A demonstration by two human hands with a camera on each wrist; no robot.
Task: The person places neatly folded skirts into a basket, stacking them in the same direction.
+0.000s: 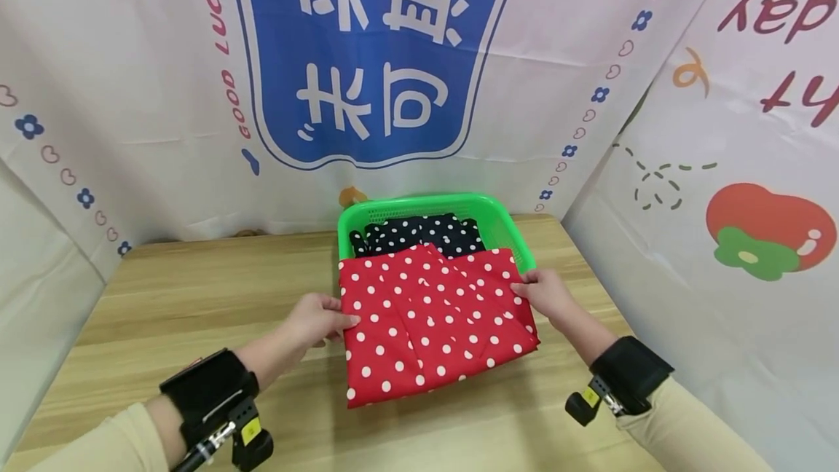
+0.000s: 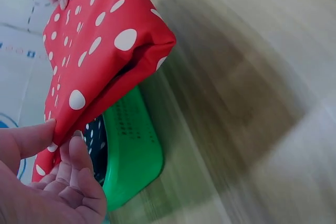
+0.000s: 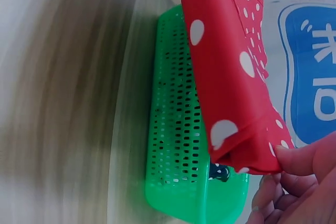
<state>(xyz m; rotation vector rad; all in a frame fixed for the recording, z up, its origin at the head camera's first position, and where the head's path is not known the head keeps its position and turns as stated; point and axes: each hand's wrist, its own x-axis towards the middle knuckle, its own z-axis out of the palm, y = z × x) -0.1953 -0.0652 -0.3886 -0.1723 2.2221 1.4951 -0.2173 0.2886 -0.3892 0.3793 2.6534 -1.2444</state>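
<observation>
A folded red cloth with white polka dots (image 1: pixel 432 319) is held up over the front of a green plastic basket (image 1: pixel 426 204). My left hand (image 1: pixel 319 319) pinches its left edge between thumb and fingers; the left wrist view shows the folded layers at this hand (image 2: pixel 58 177). On the opposite edge, the thumb and fingers of my right hand (image 1: pixel 545 293) pinch the cloth, as the right wrist view confirms (image 3: pixel 299 182). Inside the basket lies a black cloth with white dots (image 1: pixel 419 233), its front part hidden behind the red one.
The basket stands on a wooden table (image 1: pixel 216 297), close to its back edge. Behind it hangs a white printed curtain (image 1: pixel 164 130) with a blue sign, and another printed sheet (image 1: pixel 688 253) borders the right side.
</observation>
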